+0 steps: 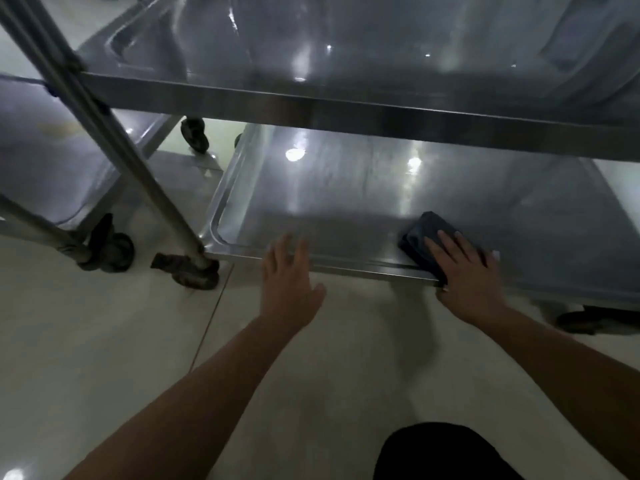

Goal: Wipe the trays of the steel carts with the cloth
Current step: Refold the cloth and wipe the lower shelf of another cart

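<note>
While the dark cloth (427, 242) is pressed flat under the straight fingers of the right hand (465, 275) at the lower tray's (311, 202) near rim, long overlapping strokes should be drawn across, with the open, empty left hand (289, 275) braced on the edge.

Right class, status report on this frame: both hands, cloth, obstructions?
Right hand presses dark folded cloth flat on lower steel tray. Left hand open at tray's front rim. Nothing blocking.
</note>
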